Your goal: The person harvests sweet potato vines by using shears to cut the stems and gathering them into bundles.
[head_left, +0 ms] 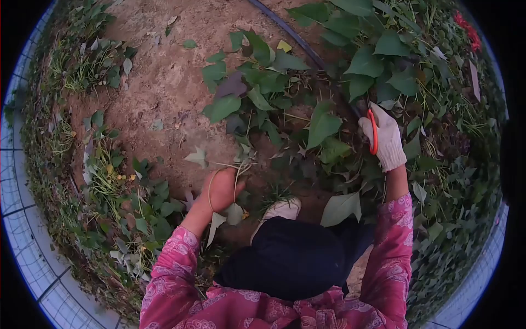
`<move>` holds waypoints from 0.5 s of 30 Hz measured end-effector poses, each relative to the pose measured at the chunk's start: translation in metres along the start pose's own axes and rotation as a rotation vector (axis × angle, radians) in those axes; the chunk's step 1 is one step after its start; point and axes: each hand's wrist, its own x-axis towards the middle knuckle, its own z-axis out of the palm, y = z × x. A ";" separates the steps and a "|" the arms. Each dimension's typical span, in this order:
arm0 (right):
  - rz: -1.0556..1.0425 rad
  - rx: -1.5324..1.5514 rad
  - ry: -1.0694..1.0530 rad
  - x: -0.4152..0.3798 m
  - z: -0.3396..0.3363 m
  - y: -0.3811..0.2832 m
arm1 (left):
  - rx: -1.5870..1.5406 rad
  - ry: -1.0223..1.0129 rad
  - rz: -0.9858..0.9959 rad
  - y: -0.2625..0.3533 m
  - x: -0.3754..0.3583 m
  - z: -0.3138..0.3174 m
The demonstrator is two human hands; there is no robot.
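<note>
My bare left hand (222,190) is closed around several leafy vine stems (239,169), which look like sweet potato vines. Some of their pale-backed leaves hang over my wrist and below the fingers. My right hand (390,143), in a white knit glove, grips orange-handled scissors (374,133). The blades point away from me among the leaves beside a dark hose, partly hidden there. Between and beyond my hands grows a clump of broad green leaves (323,127).
A dark hose (296,36) runs from the top middle down toward my right hand. Reddish bare soil (159,71) lies ahead on the left. Rows of vines (109,219) flank both sides. My shoe (285,208) stands between the hands. Something red (467,32) lies at far right.
</note>
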 end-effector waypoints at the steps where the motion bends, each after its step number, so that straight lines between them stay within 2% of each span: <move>1: -0.178 -0.146 -0.007 -0.006 0.001 -0.016 | -0.005 -0.010 -0.011 -0.007 -0.001 0.005; 3: -0.504 -0.389 -0.011 -0.015 0.009 -0.050 | -0.081 0.040 0.008 -0.013 -0.007 0.015; 5: -0.566 -0.668 -0.239 -0.017 0.033 -0.078 | -0.154 0.098 0.024 -0.013 -0.012 0.018; 6: -0.591 -0.834 -0.353 -0.018 0.050 -0.092 | -0.149 0.012 -0.014 -0.011 -0.013 0.016; 7: -0.635 -0.865 -0.454 -0.018 0.069 -0.101 | -0.144 -0.076 -0.050 -0.009 -0.014 0.016; 10: -0.674 -0.917 -0.695 0.001 0.133 -0.101 | -0.154 -0.138 -0.051 -0.013 -0.019 0.029; 12: -0.631 -0.936 -0.708 0.031 0.161 -0.087 | -0.143 -0.067 0.002 -0.015 -0.026 0.040; 13: -0.546 -0.894 -0.620 0.047 0.163 -0.082 | -0.132 0.003 0.057 -0.017 -0.028 0.042; 15: -0.432 -0.803 -0.437 0.083 0.151 -0.064 | -0.132 0.000 0.036 -0.022 -0.032 0.042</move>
